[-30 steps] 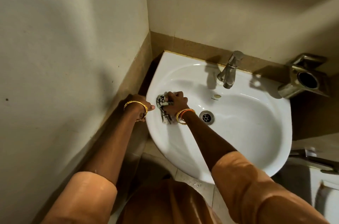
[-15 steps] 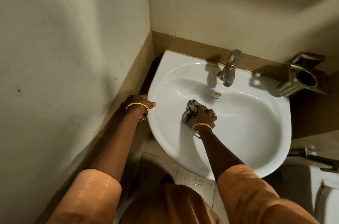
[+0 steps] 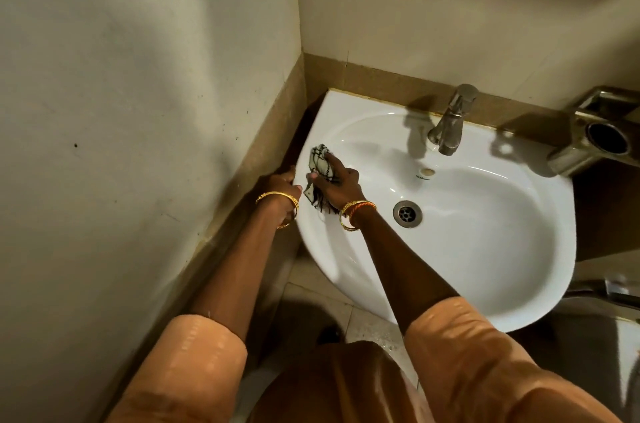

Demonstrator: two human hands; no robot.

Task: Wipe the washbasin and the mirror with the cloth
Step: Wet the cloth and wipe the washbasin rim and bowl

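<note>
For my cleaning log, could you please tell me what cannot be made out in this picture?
- Mirror: nowhere in the head view, beyond the top edge if present.
- Cloth: partly covered by the right hand.
- Left hand: its fingers curl over the washbasin rim, so they are hidden.
- Small print near the overflow hole: too small to read.
- Metal holder: cut off by the right edge.

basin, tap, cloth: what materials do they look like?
Washbasin: glossy white, sharp highlights, probably glazed ceramic. Tap: dull silvery metal, brushed or tarnished rather than mirror chrome. Cloth: soft crumpled woven fabric, pale with dark check lines, under the right hand.
</note>
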